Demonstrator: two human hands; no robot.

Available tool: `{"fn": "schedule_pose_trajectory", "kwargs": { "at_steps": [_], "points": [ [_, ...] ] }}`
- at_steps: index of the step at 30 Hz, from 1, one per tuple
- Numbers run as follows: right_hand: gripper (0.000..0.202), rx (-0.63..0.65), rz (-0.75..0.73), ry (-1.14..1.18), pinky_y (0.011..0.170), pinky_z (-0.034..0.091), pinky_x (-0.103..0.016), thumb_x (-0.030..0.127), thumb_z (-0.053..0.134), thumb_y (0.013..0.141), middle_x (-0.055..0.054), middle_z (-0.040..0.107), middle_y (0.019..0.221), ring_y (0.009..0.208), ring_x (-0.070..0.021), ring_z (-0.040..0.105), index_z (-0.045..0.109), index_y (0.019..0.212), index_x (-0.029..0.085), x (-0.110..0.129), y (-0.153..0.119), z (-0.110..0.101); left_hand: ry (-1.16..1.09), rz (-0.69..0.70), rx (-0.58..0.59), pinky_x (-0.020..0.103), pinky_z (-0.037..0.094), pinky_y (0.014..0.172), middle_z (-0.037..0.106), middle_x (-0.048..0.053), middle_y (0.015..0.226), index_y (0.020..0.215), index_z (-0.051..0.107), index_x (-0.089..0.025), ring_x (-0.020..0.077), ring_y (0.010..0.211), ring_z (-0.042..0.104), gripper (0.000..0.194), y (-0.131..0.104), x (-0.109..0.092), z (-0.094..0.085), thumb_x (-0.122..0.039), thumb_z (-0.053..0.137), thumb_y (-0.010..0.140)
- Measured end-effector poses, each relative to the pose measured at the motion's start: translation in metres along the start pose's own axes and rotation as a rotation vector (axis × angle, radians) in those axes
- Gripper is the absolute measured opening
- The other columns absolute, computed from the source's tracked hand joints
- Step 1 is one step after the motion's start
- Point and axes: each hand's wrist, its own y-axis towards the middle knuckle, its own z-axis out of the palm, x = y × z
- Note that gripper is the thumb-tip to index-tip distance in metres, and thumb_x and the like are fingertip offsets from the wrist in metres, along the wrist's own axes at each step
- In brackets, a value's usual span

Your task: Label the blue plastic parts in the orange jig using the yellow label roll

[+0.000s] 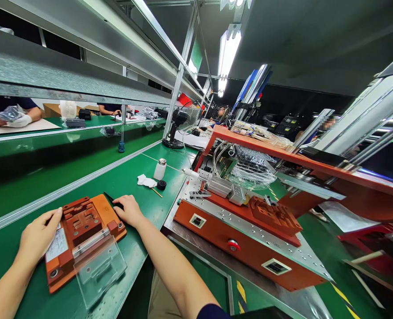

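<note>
An orange-brown fixture [103, 212] with machined recesses lies on the green bench at the left. Its clear plastic cover [100, 270] is swung open toward the near edge. My left hand [40, 235] is closed at the fixture's left edge, thumb and fingers together beside a white paper label [57, 244]; whether it grips the edge is hard to see. At the fixture's upper right corner, my right hand [128, 210] has its fingers closed on a thin black tool [109, 197], whose tip points up and left over the orange block.
Right of the fixture stands an orange machine [216, 226] with a red button and metal cylinders. A white bottle [159, 169], black cap [161, 184], white tissue [146, 180] and wooden stick [157, 192] lie beyond my right hand. A black fan [179, 117] stands farther back; people sit across the bench.
</note>
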Motion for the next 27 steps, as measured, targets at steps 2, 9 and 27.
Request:
{"fn": "schedule_pose_trajectory", "kwargs": {
  "at_steps": [2, 9, 27],
  "points": [
    [0.021, -0.002, -0.001, -0.001, 0.103, 0.040, -0.033, 0.025, 0.063, 0.095, -0.005, 0.071, 0.119, 0.116, -0.0192, 0.057, 0.070, 0.115, 0.023, -0.0001, 0.0000, 0.0002, 0.001, 0.008, -0.002, 0.029, 0.043, 0.068, 0.075, 0.006, 0.102, 0.110, 0.075, -0.023, 0.0266, 0.093, 0.065, 0.042, 0.0003, 0.0015, 0.0004, -0.051, 0.047, 0.095],
    [0.021, -0.006, -0.004, -0.004, 0.103, 0.040, -0.034, 0.023, 0.063, 0.095, -0.005, 0.071, 0.119, 0.116, -0.0193, 0.058, 0.070, 0.115, 0.022, 0.0004, -0.0002, -0.0001, 0.006, 0.012, 0.013, 0.030, 0.043, 0.069, 0.074, 0.007, 0.104, 0.114, 0.073, -0.024, 0.0270, 0.093, 0.064, 0.048, 0.0046, 0.0087, 0.0024, -0.056, 0.044, 0.093],
    [0.022, -0.003, -0.017, -0.006, 0.103, 0.041, -0.034, 0.023, 0.064, 0.095, -0.007, 0.071, 0.120, 0.117, -0.0198, 0.058, 0.070, 0.116, 0.020, 0.0020, -0.0010, -0.0028, 0.018, -0.048, 0.061, 0.029, 0.042, 0.073, 0.071, 0.007, 0.111, 0.125, 0.067, -0.024, 0.0249, 0.093, 0.060, 0.053, 0.0069, 0.0093, 0.0037, -0.058, 0.042, 0.094]
  ]
}}
